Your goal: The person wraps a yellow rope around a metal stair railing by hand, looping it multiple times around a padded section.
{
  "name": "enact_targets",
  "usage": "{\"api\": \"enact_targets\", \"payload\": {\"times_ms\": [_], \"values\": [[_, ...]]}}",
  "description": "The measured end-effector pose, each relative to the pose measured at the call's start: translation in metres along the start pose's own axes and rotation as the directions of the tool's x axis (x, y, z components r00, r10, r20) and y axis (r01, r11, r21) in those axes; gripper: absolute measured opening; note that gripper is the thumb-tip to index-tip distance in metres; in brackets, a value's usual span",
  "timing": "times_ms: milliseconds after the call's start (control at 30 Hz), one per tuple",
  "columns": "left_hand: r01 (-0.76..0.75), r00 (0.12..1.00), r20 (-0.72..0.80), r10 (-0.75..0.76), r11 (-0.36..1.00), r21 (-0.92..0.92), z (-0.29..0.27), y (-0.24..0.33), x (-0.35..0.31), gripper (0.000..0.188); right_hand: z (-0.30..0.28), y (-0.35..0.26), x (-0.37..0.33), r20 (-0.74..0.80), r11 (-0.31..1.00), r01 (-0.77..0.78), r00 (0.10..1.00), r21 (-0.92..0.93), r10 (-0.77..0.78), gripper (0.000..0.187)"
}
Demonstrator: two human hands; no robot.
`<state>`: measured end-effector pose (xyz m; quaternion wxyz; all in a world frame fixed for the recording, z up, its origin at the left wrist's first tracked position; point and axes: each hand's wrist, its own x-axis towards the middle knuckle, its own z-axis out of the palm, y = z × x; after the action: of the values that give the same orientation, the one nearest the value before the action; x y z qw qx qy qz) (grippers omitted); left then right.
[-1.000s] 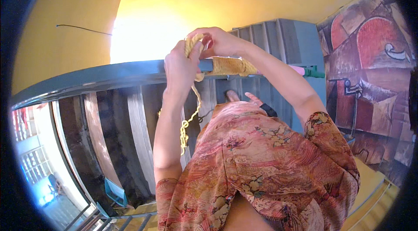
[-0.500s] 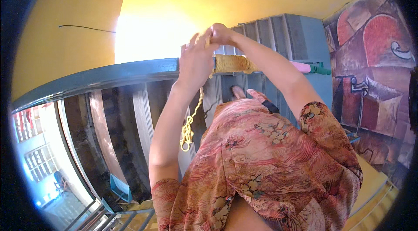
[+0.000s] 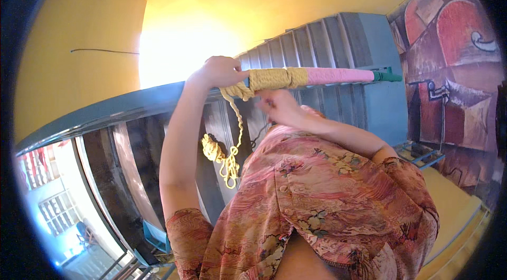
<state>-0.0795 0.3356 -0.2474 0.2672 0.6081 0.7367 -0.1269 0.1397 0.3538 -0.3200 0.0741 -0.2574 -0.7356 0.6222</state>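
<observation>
A blue handrail (image 3: 142,99) crosses in front of me. Yellow rope (image 3: 270,78) is coiled tightly round part of it, beside a pink-wrapped stretch (image 3: 338,75) and a green end piece (image 3: 387,76). My left hand (image 3: 217,72) is bent over the rail at the left end of the coils, its fingers closed on the rope there. Below the rail, under the coils, is my right hand (image 3: 282,108); its fingers are blurred and partly hidden. From near my left hand a loose rope tail (image 3: 238,121) hangs down to a yellow bundle (image 3: 213,149) and some knotted loops (image 3: 230,171).
Grey stairs (image 3: 311,45) lie beyond the rail, and more steps (image 3: 203,121) run on my side below. A yellow wall (image 3: 90,21) stands at the far left, beside strong glare. At the right is a painted mural wall (image 3: 459,90).
Both hands were together above the rail. My left hand has moved left and down onto it; my right hand has dropped below. The rope bundle has come into sight beside the hanging loops.
</observation>
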Motion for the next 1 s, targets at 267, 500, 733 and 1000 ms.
{"api": "enact_targets", "payload": {"times_ms": [267, 500, 733, 1000], "values": [[-0.183, 0.962, 0.147, 0.229, 0.944, -0.273, -0.009, -0.021, 0.003, 0.061, 0.028, -0.010, 0.005, -0.009, 0.971, 0.218, 0.976, -0.098, -0.220, 0.026], [-0.265, 0.921, -0.369, 0.125, 0.895, -0.359, -0.003, -0.007, -0.025, 0.041, -0.043, -0.057, 0.077, 0.038, 0.604, -0.003, 0.998, 0.797, -0.045, 0.021], [-0.089, 0.794, -0.605, -0.056, 0.974, -0.206, 0.028, 0.051, -0.057, 0.024, -0.049, -0.050, 0.104, -0.024, 0.654, -0.160, 0.965, 0.740, 0.263, 0.014], [-0.297, 0.647, -0.703, 0.295, 0.947, 0.125, 0.046, 0.033, -0.069, 0.019, -0.067, -0.025, 0.042, 0.178, 0.708, -0.070, 0.981, 0.703, -0.079, 0.019]]}}
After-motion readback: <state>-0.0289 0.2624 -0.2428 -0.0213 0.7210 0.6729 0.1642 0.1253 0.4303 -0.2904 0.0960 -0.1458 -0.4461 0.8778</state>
